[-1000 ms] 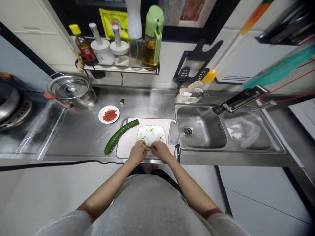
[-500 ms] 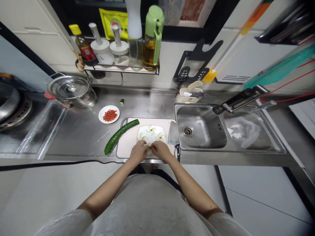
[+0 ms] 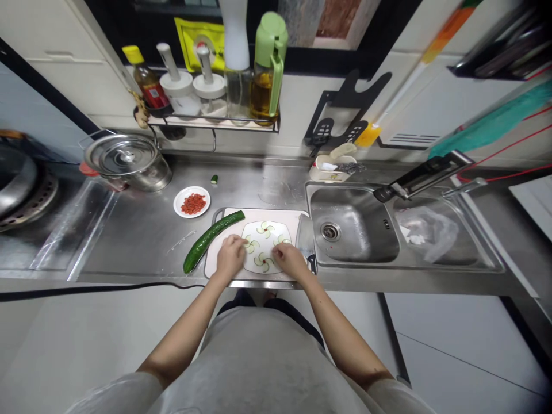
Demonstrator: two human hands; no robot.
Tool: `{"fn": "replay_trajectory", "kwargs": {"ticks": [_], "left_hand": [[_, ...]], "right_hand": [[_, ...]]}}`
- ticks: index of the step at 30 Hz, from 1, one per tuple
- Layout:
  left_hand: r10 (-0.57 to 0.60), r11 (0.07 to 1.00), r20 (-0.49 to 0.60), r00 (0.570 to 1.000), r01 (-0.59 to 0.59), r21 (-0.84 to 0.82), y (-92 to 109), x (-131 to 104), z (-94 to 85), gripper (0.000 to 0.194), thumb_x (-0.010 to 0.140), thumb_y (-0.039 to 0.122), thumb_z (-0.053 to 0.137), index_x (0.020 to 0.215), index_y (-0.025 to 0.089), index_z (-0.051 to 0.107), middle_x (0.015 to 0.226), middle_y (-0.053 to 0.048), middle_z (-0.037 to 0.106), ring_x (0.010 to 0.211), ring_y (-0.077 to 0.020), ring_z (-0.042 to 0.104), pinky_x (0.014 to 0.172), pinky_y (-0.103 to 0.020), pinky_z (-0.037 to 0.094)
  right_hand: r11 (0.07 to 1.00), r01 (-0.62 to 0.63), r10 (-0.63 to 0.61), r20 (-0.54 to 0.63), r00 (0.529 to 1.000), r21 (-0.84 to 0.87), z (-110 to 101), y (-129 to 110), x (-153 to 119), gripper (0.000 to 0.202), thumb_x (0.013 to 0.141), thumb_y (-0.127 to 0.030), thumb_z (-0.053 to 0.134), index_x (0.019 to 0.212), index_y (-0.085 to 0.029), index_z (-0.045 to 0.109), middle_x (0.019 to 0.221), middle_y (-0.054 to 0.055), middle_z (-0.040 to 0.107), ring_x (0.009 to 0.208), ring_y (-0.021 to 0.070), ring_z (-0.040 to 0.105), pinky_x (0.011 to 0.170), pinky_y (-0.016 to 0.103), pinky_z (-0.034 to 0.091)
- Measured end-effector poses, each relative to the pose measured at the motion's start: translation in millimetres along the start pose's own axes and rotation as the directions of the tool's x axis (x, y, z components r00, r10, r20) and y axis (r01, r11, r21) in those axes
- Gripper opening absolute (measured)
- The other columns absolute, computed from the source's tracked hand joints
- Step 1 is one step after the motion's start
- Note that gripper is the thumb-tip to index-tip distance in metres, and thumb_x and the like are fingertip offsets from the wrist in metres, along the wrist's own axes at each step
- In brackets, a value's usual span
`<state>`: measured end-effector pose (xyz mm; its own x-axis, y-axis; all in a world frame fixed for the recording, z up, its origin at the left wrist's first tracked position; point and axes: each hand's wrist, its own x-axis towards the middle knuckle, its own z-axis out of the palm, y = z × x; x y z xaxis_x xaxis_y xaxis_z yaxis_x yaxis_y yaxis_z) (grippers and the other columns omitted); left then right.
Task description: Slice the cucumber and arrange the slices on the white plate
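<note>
A white squarish plate (image 3: 259, 248) rests on the pale cutting board (image 3: 222, 266), bearing cucumber slices (image 3: 264, 263) fanned into flower shapes with red centres. At the plate's left rim is my left hand (image 3: 230, 256), fingers bent and closed, the tips beside the left flower. My right hand (image 3: 290, 260) hovers over the plate's right side with its fingers curled together, partly covering the right flower. What either set of fingertips holds, if anything, is too small to see. A whole cucumber (image 3: 211, 238) lies across the board's left edge. At the right lies a cleaver (image 3: 305, 236).
Left of the board are a small plate (image 3: 177, 202) of red bits (image 3: 193, 203), a cucumber end (image 3: 214, 179) and a lidded steel pot (image 3: 129, 158). On the right is a steel sink (image 3: 351, 221) with a faucet (image 3: 425, 175). A condiment rack (image 3: 215, 119) hangs behind.
My hands have parted from the plate's near side, the left moving left to the rim, the right slightly right. The near flower with its red centre now shows.
</note>
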<state>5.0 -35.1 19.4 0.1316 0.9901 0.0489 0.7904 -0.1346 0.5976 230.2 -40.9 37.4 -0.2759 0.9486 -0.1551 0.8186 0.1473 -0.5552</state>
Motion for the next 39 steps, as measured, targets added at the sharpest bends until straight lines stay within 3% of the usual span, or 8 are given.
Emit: {"fn": "replay_trajectory", "kwargs": {"ticks": [4, 8, 11, 17, 21, 25, 34, 39], "left_hand": [[-0.149, 0.989, -0.206, 0.967, 0.148, -0.019, -29.6, 24.4, -24.7, 0.028, 0.082, 0.019, 0.051, 0.103, 0.023, 0.069, 0.101, -0.007, 0.061, 0.096, -0.0223, 0.057, 0.088, -0.035, 0.046], [-0.230, 0.970, -0.309, 0.923, 0.244, 0.004, -58.2, 45.3, -49.2, 0.027, 0.083, 0.023, 0.051, 0.103, 0.022, 0.069, 0.099, -0.007, 0.062, 0.092, -0.0229, 0.059, 0.087, -0.036, 0.046], [-0.300, 0.941, -0.368, 0.880, 0.336, 0.036, -75.7, 59.7, -63.9, 0.026, 0.083, 0.023, 0.052, 0.103, 0.022, 0.069, 0.103, -0.008, 0.061, 0.101, -0.0245, 0.057, 0.090, -0.035, 0.044], [-0.515, 0.822, -0.382, 0.767, 0.568, 0.032, -97.4, 91.2, -77.0, 0.025, 0.086, 0.027, 0.052, 0.104, 0.024, 0.068, 0.113, -0.009, 0.061, 0.104, -0.0245, 0.057, 0.088, -0.034, 0.043], [-0.593, 0.763, -0.347, 0.727, 0.645, 0.047, -106.0, 111.5, -77.6, 0.026, 0.087, 0.028, 0.050, 0.106, 0.025, 0.068, 0.113, -0.009, 0.061, 0.103, -0.0234, 0.057, 0.084, -0.033, 0.044], [-0.587, 0.755, -0.326, 0.741, 0.646, 0.110, -114.5, 125.8, -80.9, 0.028, 0.088, 0.026, 0.048, 0.110, 0.026, 0.066, 0.114, -0.009, 0.060, 0.102, -0.0232, 0.056, 0.081, -0.032, 0.044], [-0.513, 0.764, -0.229, 0.827, 0.562, 0.318, -128.8, 145.7, -88.4, 0.022, 0.087, 0.025, 0.049, 0.096, 0.024, 0.069, 0.109, -0.010, 0.059, 0.103, -0.0241, 0.055, 0.080, -0.032, 0.044], [-0.497, 0.782, -0.196, 0.845, 0.534, 0.321, -126.8, 148.7, -92.7, 0.023, 0.089, 0.027, 0.047, 0.095, 0.021, 0.069, 0.109, -0.012, 0.060, 0.104, -0.0250, 0.055, 0.081, -0.032, 0.044]], "right_hand": [[0.997, -0.009, 0.022, -0.158, 0.987, 0.081, -14.9, 17.6, -2.0, 0.017, 0.084, -0.023, 0.050, 0.090, -0.019, 0.065, 0.074, 0.003, 0.061, 0.073, 0.0161, 0.055, 0.068, 0.025, 0.040], [0.992, 0.006, 0.027, -0.261, 0.965, 0.125, -28.7, 28.4, -4.1, 0.025, 0.086, -0.034, 0.047, 0.091, -0.019, 0.065, 0.071, 0.003, 0.061, 0.070, 0.0172, 0.056, 0.066, 0.026, 0.041], [0.990, -0.014, 0.055, -0.296, 0.954, 0.139, -38.8, 29.2, -5.9, 0.030, 0.086, -0.041, 0.046, 0.091, -0.018, 0.065, 0.070, 0.003, 0.060, 0.068, 0.0176, 0.055, 0.064, 0.027, 0.042], [0.988, -0.036, 0.081, -0.305, 0.949, 0.152, -51.4, 26.8, -5.0, 0.036, 0.085, -0.046, 0.045, 0.093, -0.018, 0.066, 0.068, 0.003, 0.060, 0.063, 0.0176, 0.055, 0.061, 0.028, 0.043], [0.986, -0.034, 0.082, -0.305, 0.949, 0.161, -52.8, 28.5, -2.1, 0.038, 0.084, -0.048, 0.045, 0.093, -0.018, 0.066, 0.070, 0.004, 0.063, 0.062, 0.0175, 0.055, 0.059, 0.028, 0.043], [0.988, -0.035, 0.079, -0.302, 0.950, 0.150, -51.5, 32.2, -0.5, 0.039, 0.084, -0.049, 0.044, 0.092, -0.019, 0.067, 0.071, 0.005, 0.064, 0.062, 0.0183, 0.056, 0.060, 0.029, 0.044], [0.988, -0.033, 0.076, -0.296, 0.952, 0.150, -51.2, 35.1, 2.5, 0.037, 0.084, -0.049, 0.044, 0.091, -0.019, 0.066, 0.069, 0.005, 0.064, 0.060, 0.0186, 0.056, 0.059, 0.030, 0.044], [0.987, -0.033, 0.078, -0.290, 0.954, 0.154, -53.2, 31.3, 4.6, 0.037, 0.084, -0.049, 0.045, 0.091, -0.020, 0.066, 0.071, 0.006, 0.065, 0.060, 0.0189, 0.056, 0.059, 0.030, 0.044]]}}
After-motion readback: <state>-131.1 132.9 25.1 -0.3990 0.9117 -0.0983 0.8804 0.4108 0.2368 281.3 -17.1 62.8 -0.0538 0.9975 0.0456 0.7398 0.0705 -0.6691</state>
